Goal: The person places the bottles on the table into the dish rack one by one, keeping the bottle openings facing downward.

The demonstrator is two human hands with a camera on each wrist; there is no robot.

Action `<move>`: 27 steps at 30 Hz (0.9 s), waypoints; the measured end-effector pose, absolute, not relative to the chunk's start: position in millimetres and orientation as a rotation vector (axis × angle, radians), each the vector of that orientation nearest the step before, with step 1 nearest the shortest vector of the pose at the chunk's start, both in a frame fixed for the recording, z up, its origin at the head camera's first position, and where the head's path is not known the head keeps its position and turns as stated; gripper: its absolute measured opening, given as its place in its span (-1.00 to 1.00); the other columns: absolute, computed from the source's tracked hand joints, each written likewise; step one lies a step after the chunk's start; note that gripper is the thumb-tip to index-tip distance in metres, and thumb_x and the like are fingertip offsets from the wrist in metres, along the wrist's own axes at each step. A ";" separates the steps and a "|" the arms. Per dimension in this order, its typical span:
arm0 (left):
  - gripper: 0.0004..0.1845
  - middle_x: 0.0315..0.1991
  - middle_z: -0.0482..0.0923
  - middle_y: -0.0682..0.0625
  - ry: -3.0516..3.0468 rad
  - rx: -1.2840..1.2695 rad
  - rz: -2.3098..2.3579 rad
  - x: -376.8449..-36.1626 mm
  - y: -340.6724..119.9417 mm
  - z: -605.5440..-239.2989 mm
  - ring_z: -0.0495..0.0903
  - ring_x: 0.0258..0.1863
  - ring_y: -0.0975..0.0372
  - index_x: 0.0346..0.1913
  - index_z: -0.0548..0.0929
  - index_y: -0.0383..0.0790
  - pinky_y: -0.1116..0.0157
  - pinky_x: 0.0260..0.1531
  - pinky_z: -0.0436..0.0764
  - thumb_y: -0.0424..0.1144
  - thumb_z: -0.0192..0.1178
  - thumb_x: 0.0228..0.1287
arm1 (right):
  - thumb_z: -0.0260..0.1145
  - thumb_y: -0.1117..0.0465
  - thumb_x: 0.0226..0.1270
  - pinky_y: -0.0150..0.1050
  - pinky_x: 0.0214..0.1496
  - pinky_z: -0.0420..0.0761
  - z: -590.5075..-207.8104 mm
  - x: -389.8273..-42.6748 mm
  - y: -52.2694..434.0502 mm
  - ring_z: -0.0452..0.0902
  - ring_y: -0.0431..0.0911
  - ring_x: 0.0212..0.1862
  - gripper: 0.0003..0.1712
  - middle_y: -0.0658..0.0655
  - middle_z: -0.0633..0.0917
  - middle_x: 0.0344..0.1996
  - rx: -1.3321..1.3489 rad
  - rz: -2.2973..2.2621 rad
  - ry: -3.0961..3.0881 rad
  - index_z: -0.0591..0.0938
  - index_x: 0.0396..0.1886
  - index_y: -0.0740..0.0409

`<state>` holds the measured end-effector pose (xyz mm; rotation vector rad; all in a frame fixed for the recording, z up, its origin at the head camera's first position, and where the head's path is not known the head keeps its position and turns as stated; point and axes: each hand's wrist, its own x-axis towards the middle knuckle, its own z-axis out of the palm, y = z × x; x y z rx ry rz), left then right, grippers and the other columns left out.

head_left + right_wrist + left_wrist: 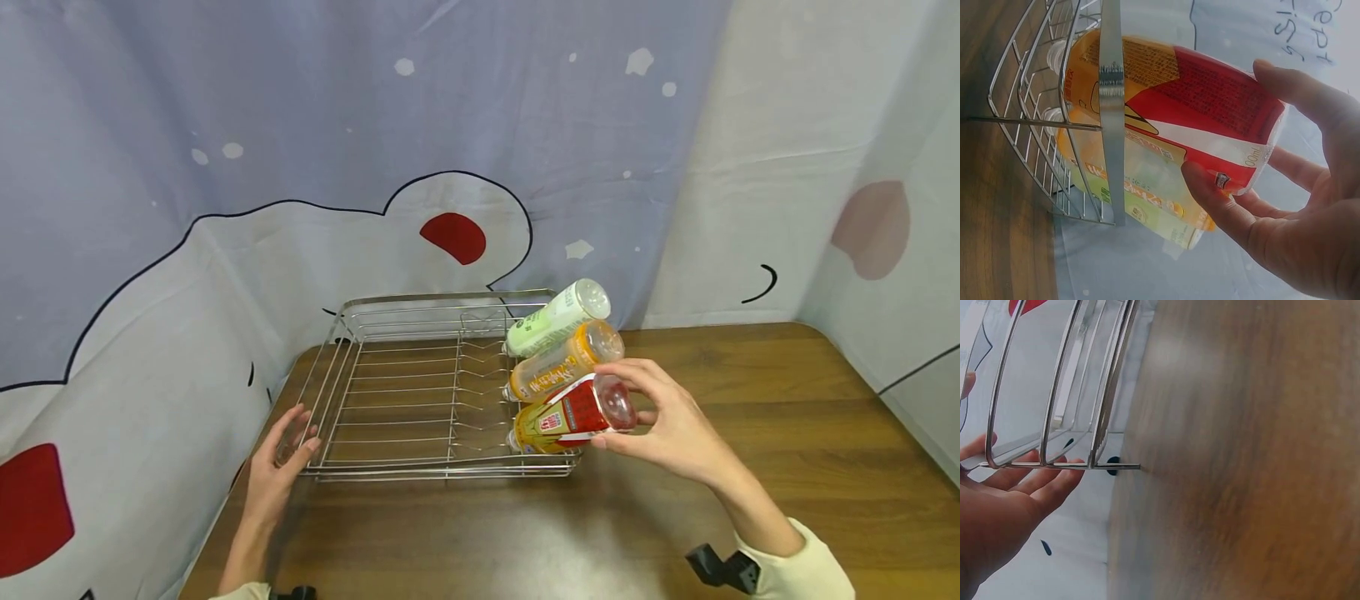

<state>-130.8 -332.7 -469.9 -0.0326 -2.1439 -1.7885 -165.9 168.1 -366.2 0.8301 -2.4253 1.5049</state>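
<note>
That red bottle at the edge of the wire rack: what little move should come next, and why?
Probably ease the red bottle a bit deeper into the rack and then let go. Its cap end is already inside beside the orange bottle and the green bottle, but its base sticks out over the rim, pinched by the right hand. The left hand rests flat against the rack's corner.

I see the wire dish rack [390, 400] on the desk [675, 517], toward its back left. Three bottles lean side by side on its right rim: the nearest bottle [573, 414] in front, the middle bottle [562, 360] behind it, the far bottle [557, 317] rearmost.
</note>
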 end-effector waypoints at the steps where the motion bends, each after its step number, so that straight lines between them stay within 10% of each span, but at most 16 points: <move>1: -0.40 0.26 0.33 -0.19 -2.124 -0.048 -1.814 -130.8 -332.9 -470.4 0.52 0.13 0.41 0.46 0.25 -0.36 0.52 0.01 0.52 -0.50 0.13 0.40 | 0.69 0.27 -0.14 -0.21 -0.16 0.70 -366.4 -166.0 167.2 0.51 0.02 0.05 -0.16 0.10 0.49 0.13 0.828 1.499 -2.428 0.56 0.24 0.14; 27: -0.39 0.21 0.43 0.01 -2.007 -0.071 -1.929 -131.8 -332.8 -474.5 0.55 0.09 0.32 0.44 0.19 -0.50 0.38 -0.15 0.66 -0.58 0.10 0.37 | 0.71 0.13 -0.17 -0.26 -0.23 0.69 -372.3 -159.8 143.6 0.53 0.05 -0.02 -0.13 0.14 0.47 0.09 0.718 1.218 -2.550 0.56 0.24 0.08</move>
